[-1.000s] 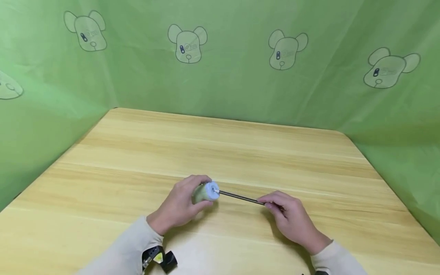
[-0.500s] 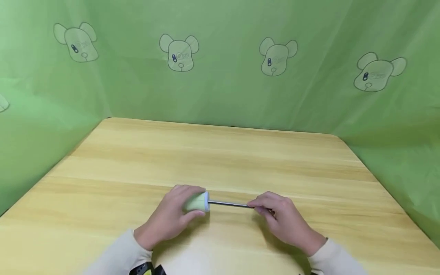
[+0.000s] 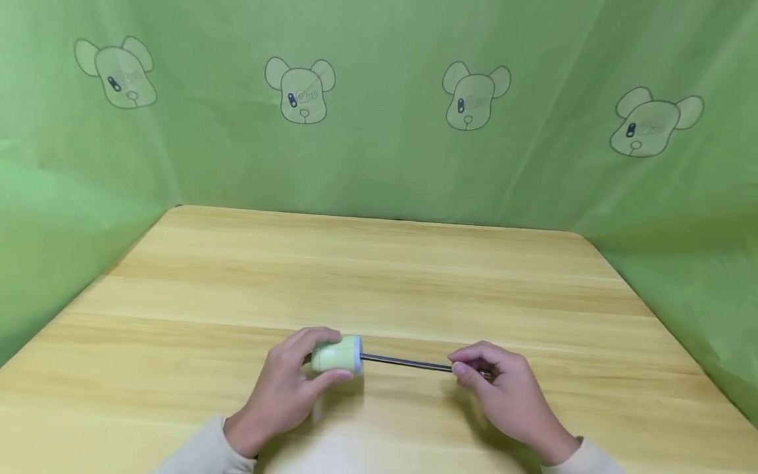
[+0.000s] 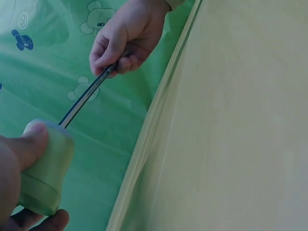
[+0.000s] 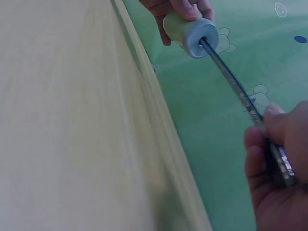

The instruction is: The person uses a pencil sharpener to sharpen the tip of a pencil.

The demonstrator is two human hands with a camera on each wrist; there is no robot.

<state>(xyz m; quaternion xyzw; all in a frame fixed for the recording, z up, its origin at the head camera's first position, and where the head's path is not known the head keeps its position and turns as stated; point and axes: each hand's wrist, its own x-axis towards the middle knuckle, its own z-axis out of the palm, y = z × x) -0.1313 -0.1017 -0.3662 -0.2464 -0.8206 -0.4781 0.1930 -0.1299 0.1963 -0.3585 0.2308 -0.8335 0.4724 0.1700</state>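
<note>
Pencil pinched in right hand, long axis pointing left, roughly in line with sharpener, leading end hidden inside; sharpener clasped in left hand.

One end of pencil hidden in green cylinder; part of cylinder behind left hand. In head view, pencil's rear covered by right hand; sleeves cut off by bottom edge. Pencil's markings blurred in right wrist view. Lettering on green cloth too faint to read.
</note>
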